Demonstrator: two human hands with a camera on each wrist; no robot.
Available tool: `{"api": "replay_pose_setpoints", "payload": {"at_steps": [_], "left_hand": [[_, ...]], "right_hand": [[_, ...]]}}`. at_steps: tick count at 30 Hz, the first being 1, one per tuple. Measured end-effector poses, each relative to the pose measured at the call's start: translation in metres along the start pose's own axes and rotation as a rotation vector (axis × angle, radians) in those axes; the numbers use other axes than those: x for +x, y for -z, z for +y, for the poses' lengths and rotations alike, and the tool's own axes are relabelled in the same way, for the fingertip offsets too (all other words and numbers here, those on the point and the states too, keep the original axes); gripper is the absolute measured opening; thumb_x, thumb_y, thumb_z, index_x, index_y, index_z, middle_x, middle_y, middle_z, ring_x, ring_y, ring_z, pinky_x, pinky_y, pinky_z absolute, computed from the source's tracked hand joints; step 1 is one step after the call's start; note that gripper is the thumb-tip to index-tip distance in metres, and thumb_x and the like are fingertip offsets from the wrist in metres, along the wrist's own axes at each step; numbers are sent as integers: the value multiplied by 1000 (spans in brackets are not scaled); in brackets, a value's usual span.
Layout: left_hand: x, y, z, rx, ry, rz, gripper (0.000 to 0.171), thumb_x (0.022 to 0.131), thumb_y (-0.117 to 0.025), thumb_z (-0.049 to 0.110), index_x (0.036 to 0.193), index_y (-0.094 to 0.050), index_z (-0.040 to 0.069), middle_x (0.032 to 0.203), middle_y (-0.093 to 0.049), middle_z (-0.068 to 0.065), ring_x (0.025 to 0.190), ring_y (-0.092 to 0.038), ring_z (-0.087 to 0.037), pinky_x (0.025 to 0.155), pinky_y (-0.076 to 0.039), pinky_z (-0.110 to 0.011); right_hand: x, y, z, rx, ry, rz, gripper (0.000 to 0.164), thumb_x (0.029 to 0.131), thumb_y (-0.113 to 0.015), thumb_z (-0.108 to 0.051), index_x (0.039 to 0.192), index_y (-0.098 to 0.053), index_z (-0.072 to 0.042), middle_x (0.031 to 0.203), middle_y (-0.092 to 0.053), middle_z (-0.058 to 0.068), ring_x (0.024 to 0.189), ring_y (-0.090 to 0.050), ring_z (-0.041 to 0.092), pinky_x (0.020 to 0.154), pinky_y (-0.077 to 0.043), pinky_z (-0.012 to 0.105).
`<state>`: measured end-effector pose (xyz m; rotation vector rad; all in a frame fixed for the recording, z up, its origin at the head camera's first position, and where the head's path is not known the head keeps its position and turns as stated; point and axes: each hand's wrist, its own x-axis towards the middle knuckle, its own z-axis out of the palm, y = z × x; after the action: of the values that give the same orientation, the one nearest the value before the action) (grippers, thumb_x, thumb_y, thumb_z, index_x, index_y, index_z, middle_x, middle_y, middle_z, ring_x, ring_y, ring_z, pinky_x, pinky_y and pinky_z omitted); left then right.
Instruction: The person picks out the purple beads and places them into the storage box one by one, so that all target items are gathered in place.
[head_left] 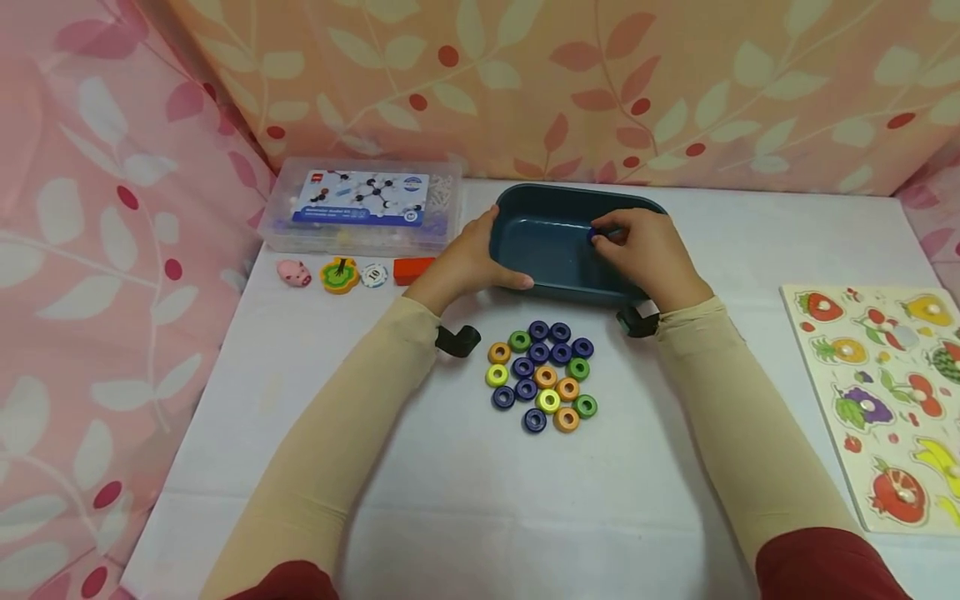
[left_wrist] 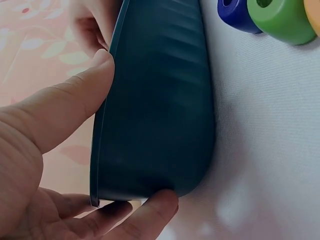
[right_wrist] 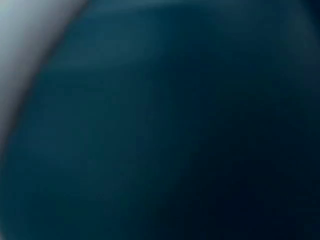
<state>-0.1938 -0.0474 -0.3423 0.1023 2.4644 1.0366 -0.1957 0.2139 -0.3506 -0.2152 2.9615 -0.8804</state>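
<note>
A dark teal plastic tub (head_left: pixel 540 243) stands toward the back of the white table. My left hand (head_left: pixel 471 260) grips its left end, thumb at the near rim and fingers around the end wall (left_wrist: pixel 155 125). Inside the tub's opening, my right hand (head_left: pixel 651 254) pinches a dark blue ring bead (head_left: pixel 592 235), mostly hidden by thumb and fingers. On the cloth in front lies a loose cluster of ring beads: dark blue (head_left: pixel 527 388), green (head_left: pixel 587 407), orange (head_left: pixel 567 419) and yellow (head_left: pixel 548 402). The right wrist view is filled by the blurred tub wall (right_wrist: pixel 100 125).
A clear molecular model kit box (head_left: pixel 360 242) stands back left. Before it lie a pink pig head (head_left: pixel 293 273), a tree piece (head_left: pixel 341 275), a round "10" token (head_left: pixel 374 276) and a red block (head_left: pixel 411 270). A fruit puzzle board (head_left: pixel 862 446) lies at right. Floral curtains (head_left: pixel 517 108) border the table.
</note>
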Motion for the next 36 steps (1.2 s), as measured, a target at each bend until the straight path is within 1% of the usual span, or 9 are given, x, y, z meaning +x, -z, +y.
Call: {"api": "replay_pose_setpoints", "payload": {"at_steps": [6, 9, 12, 16, 20, 23, 27, 32, 36], "left_hand": [[1, -1, 0, 2, 1, 1, 130, 69, -91, 45, 163, -5, 23, 168, -18, -6, 151, -27, -27, 122, -28, -50], [2, -2, 0, 1, -5, -5, 130, 69, -91, 45, 163, -4, 23, 168, -18, -6, 150, -27, -26, 121, -29, -50], [1, -2, -1, -3, -10, -7, 131, 68, -91, 46, 163, -4, 24, 168, -18, -6, 151, -26, -26, 122, -28, -50], [0, -1, -1, -11, -2, -3, 131, 68, -92, 45, 163, -4, 25, 168, -16, -6, 151, -25, -27, 122, -27, -51], [0, 0, -1, -17, 7, -9, 131, 69, -91, 45, 163, -2, 27, 169, -14, -5, 152, -24, -27, 122, -27, -51], [0, 0, 0, -23, 12, -13, 131, 69, -91, 45, 163, -1, 28, 169, -13, -3, 152, -23, -26, 122, -27, -52], [-1, 1, -1, -24, 17, -12, 131, 69, -91, 45, 163, -1, 29, 170, -12, -3, 152, -22, -26, 121, -28, -52], [-1, 2, -1, -22, 14, -14, 130, 70, -91, 44, 163, -1, 27, 170, -12, -3, 153, -21, -27, 122, -27, -53], [0, 1, -1, -16, 13, -17, 130, 70, -90, 46, 163, -2, 27, 170, -12, -3, 153, -21, -26, 122, -26, -52]], "right_hand": [[12, -5, 4, -22, -15, -65, 36, 96, -65, -26, 129, -68, -9, 129, -67, 15, 105, -68, 28, 96, -54, 48], [8, -3, 6, -15, -40, -89, 40, 96, -66, -29, 132, -66, -11, 134, -64, 15, 107, -67, 28, 97, -53, 49], [0, 2, 5, 10, -46, -79, 41, 96, -65, -32, 133, -66, -13, 136, -62, 13, 109, -67, 29, 97, -53, 50], [-18, 12, -4, 46, -34, -66, 42, 96, -66, -36, 133, -65, -15, 138, -61, 12, 111, -68, 30, 93, -55, 51], [-49, 18, -13, 87, 35, -41, 38, 94, -70, -32, 129, -68, -18, 133, -63, 7, 106, -69, 25, 87, -58, 48], [-73, 14, -16, 111, 129, -40, 31, 92, -74, -25, 122, -71, -18, 126, -66, 1, 101, -69, 18, 87, -58, 44], [-99, 1, -9, 135, 204, -107, 25, 90, -76, -17, 115, -74, -16, 123, -68, -1, 102, -70, 16, 90, -58, 43], [-110, -17, 4, 149, 218, -216, 23, 89, -76, -14, 113, -75, -14, 123, -69, 3, 112, -66, 21, 92, -57, 47], [-110, -25, 8, 131, 238, -249, 23, 88, -77, -13, 111, -76, -14, 124, -70, 4, 118, -63, 23, 94, -56, 47]]}}
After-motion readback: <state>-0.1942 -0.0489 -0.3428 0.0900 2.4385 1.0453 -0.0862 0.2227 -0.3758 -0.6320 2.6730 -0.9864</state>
